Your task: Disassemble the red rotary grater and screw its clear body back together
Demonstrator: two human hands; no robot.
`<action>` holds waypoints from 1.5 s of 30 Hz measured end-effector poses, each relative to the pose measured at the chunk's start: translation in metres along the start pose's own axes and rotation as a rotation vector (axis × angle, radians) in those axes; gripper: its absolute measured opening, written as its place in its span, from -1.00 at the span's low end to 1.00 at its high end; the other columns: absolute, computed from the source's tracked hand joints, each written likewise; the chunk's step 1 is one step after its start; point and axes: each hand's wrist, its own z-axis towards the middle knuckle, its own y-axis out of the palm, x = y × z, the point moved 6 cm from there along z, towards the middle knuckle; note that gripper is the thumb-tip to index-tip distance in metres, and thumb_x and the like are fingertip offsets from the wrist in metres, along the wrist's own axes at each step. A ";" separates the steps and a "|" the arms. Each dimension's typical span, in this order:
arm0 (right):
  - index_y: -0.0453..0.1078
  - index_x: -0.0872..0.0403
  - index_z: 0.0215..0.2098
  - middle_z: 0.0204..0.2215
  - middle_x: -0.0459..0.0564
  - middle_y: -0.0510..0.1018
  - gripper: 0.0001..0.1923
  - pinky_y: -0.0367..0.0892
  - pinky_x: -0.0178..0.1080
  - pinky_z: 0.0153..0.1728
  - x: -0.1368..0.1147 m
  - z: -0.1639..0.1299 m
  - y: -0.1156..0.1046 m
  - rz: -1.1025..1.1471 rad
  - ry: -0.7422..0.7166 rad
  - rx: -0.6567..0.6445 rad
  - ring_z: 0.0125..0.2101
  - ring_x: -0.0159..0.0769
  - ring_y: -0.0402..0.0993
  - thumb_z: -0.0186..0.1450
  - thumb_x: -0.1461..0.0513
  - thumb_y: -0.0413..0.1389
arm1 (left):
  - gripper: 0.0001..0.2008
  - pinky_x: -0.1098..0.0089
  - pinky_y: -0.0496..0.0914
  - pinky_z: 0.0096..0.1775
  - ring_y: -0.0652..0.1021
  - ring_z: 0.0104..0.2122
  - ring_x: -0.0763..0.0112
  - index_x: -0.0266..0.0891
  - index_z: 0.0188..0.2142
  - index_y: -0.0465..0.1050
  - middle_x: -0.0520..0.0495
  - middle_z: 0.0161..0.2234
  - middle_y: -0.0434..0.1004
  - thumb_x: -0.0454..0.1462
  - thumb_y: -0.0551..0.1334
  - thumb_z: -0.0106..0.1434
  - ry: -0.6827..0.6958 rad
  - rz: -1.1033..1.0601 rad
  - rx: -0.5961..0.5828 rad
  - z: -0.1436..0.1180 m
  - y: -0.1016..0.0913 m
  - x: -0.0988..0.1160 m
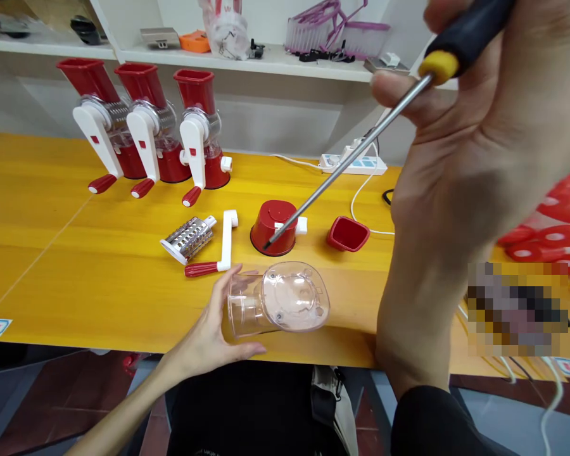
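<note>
Clear plastic housing (278, 304), likely light, rigid and slick, lies on the desk (52, 253) with the left hand (213, 332) cupping its narrow neck, while the right hand (479, 158) pinches a screwdriver (361, 145).

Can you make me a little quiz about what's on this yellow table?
1. True or false: the left hand holds the clear housing.
2. What does the right hand grip? A) crank B) screwdriver C) drum
3. How many built graters stand at the back of the table?

Key:
1. True.
2. B; the crank and drum lie loose on the table.
3. Three.
</note>
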 end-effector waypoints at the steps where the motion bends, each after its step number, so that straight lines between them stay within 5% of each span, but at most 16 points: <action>1: 0.00 0.12 0.09 0.15 -0.06 0.28 -0.33 0.61 -0.38 -0.12 0.006 0.001 -0.005 -0.039 -0.020 -0.020 -0.06 -0.66 0.49 0.23 -0.17 -0.07 | -0.01 -0.20 0.40 0.24 0.44 0.25 -0.12 0.04 0.39 -0.12 -0.23 0.26 0.36 0.03 0.44 0.16 0.020 -0.064 0.006 0.004 0.003 -0.001; 5: -0.04 -0.01 0.08 0.08 -0.14 0.31 -0.49 0.64 -0.33 -0.02 0.031 0.005 -0.037 -0.088 0.102 0.029 -0.03 -0.70 0.49 0.24 0.05 0.02 | -0.19 -0.07 0.46 0.20 0.56 0.13 0.02 -0.03 0.25 0.10 -0.16 0.10 0.50 -0.06 0.47 0.12 0.160 -0.082 -0.017 0.034 -0.012 0.028; 7: 0.02 0.02 0.01 0.11 -0.16 0.28 -0.50 0.64 -0.28 0.04 0.039 0.006 -0.061 -0.075 0.185 0.089 -0.01 -0.71 0.47 0.20 0.05 0.08 | -0.19 0.00 0.49 0.16 0.56 0.09 0.02 -0.11 0.19 0.20 -0.18 0.08 0.50 -0.04 0.50 0.03 0.233 0.084 -0.037 0.050 -0.030 0.053; 10: 0.04 0.09 -0.05 0.02 -0.21 0.32 -0.47 0.63 -0.25 0.12 0.043 -0.001 -0.103 -0.069 0.223 0.215 -0.03 -0.78 0.45 0.17 0.03 0.13 | -0.26 0.13 0.53 0.02 0.59 0.02 0.05 -0.09 0.16 0.26 -0.13 0.08 0.51 -0.02 0.48 0.05 0.190 0.416 -0.225 0.074 -0.042 0.080; 15: 0.10 0.13 -0.03 -0.10 -0.22 0.35 -0.41 0.62 -0.32 0.06 0.052 -0.036 -0.160 -0.120 0.240 0.375 -0.14 -0.85 0.44 0.13 -0.02 0.16 | -0.39 0.25 0.49 -0.33 0.60 -0.38 0.17 -0.14 0.05 0.39 -0.03 -0.27 0.57 0.06 0.41 0.08 0.147 0.846 -0.509 0.105 -0.029 0.109; 19: 0.12 0.09 0.00 -0.07 -0.24 0.35 -0.39 0.61 -0.25 0.08 0.057 -0.061 -0.186 -0.126 0.263 0.451 -0.15 -0.84 0.44 0.11 -0.02 0.17 | -0.53 0.20 0.53 -0.24 0.59 -0.44 0.23 -0.24 -0.21 0.44 0.04 -0.46 0.48 0.09 0.37 0.13 0.161 0.948 -0.579 0.126 -0.016 0.124; 24: 0.16 0.05 -0.04 -0.03 -0.24 0.37 -0.47 0.59 -0.22 0.08 0.056 -0.079 -0.203 -0.125 0.252 0.524 -0.17 -0.81 0.46 0.11 0.00 0.14 | -0.59 -0.03 0.51 0.04 0.67 -0.15 0.11 -0.28 -0.38 0.36 0.05 -0.40 0.50 0.05 0.27 0.28 0.044 0.789 -0.663 0.140 -0.011 0.108; 28: 0.15 0.05 -0.04 -0.07 -0.21 0.37 -0.45 0.59 -0.20 0.06 0.058 -0.091 -0.205 -0.124 0.269 0.532 -0.17 -0.78 0.48 0.10 -0.02 0.15 | -0.73 -0.20 0.38 0.16 0.63 0.00 -0.02 -0.28 -0.35 0.42 0.05 -0.43 0.50 -0.16 0.42 0.17 -0.032 0.590 -0.415 0.149 -0.022 0.094; 32: 0.14 0.05 -0.03 -0.11 -0.21 0.36 -0.43 0.59 -0.18 0.06 0.069 -0.102 -0.203 -0.109 0.312 0.540 -0.17 -0.78 0.48 0.10 -0.02 0.17 | -0.73 -0.31 0.37 0.12 0.64 -0.01 -0.03 -0.41 -0.22 0.47 0.07 -0.45 0.45 -0.19 0.33 0.24 -0.094 0.486 -0.193 0.149 -0.030 0.087; 38: 0.11 0.10 -0.03 -0.17 -0.20 0.39 -0.39 0.58 -0.07 0.05 0.090 -0.123 -0.203 -0.041 0.420 0.567 -0.14 -0.71 0.48 0.09 -0.03 0.18 | -0.22 -0.22 0.50 -0.04 0.65 -0.37 0.13 -0.30 0.05 0.50 0.15 -0.47 0.44 0.01 0.53 -0.13 -0.024 0.795 -0.382 0.127 -0.013 0.072; 41: 0.10 0.10 -0.04 -0.20 -0.21 0.39 -0.38 0.56 -0.05 0.09 0.098 -0.132 -0.205 -0.024 0.464 0.578 -0.15 -0.72 0.48 0.09 -0.02 0.19 | -0.16 -0.15 0.54 -0.11 0.55 -0.56 0.38 -0.23 0.16 0.43 0.18 -0.47 0.46 0.06 0.51 -0.07 -0.022 0.822 -0.371 0.121 -0.015 0.060; 45: 0.09 0.09 -0.03 -0.18 -0.21 0.40 -0.37 0.58 -0.14 0.10 0.103 -0.138 -0.209 -0.017 0.491 0.593 -0.14 -0.72 0.48 0.08 0.00 0.21 | -0.12 -0.09 0.52 -0.02 0.63 -0.35 0.27 -0.25 0.13 0.41 0.03 -0.22 0.58 0.13 0.51 -0.10 0.014 0.751 -0.308 0.115 -0.023 0.051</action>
